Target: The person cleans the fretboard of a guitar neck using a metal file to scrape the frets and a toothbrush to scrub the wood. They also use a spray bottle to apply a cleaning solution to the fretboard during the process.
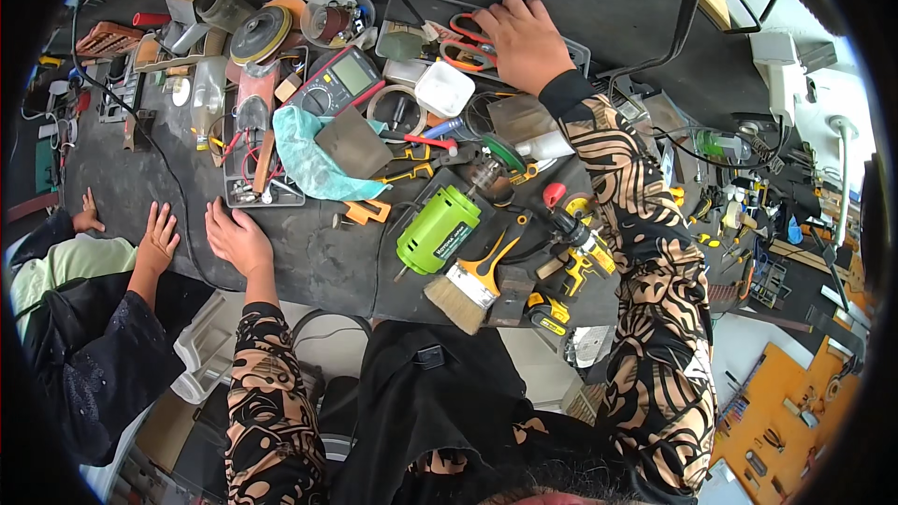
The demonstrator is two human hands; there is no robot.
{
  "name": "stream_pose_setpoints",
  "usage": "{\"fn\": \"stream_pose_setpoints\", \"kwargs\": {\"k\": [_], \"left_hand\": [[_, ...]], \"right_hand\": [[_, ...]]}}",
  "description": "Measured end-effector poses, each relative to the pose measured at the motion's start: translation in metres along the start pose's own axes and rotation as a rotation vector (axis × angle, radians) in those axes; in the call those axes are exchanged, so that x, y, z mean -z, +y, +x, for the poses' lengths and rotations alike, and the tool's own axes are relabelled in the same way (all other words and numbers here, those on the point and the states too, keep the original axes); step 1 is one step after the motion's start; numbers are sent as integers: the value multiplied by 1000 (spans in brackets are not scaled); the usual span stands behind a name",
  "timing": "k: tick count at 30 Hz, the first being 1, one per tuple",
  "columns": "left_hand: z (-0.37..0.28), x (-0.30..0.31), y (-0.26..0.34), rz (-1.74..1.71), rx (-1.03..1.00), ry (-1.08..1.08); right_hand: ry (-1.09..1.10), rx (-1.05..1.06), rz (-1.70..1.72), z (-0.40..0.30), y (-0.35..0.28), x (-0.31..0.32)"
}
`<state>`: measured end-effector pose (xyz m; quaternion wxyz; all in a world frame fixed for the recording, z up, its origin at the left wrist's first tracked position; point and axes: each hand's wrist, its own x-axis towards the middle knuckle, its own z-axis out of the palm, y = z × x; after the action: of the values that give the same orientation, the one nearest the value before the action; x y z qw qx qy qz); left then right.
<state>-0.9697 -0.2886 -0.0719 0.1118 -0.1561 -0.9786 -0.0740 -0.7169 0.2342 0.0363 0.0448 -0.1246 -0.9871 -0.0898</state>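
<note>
My left hand (242, 242) lies on the dark worktop (309, 259) with nothing in it, fingers loosely spread. A clear compartment tray (277, 198) with small metal parts is just beyond it. My right hand (525, 43) reaches over a shallow clear tray (581, 59) at the back. Its fingertips are at the orange-handled scissors (468, 56); whether they grip the handle is hidden. Before me are a green motor (438, 231) with a drill chuck on its shaft, a wide paintbrush (466, 291) and a yellow-black cordless drill (582, 245).
A multimeter (342, 81), a turquoise cloth (309, 154) and a sanding disc (259, 35) crowd the middle and back. A black cable (165, 165) crosses the worktop at left. Another person's hands (156, 238) rest at the left edge. A yellow battery pack (547, 312) lies by the front edge.
</note>
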Motion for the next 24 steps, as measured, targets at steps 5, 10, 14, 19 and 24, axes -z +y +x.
{"fn": "stream_pose_setpoints", "kwargs": {"k": [5,10,14,19,24], "left_hand": [[4,2,5,21,-19,-4],[2,-5,-9,34,-66,47],[4,-6,-6,23,-67,40],[1,1,-6,32,-45,40],[3,-8,-3,20,-62,35]], "right_hand": [[99,-90,81,-21,3,-18],[66,-94,249,-19,-3,-21],[-72,-77,99,-13,-3,6],[86,-28,173,-46,4,27],[200,-259,209,-120,-2,63]]}}
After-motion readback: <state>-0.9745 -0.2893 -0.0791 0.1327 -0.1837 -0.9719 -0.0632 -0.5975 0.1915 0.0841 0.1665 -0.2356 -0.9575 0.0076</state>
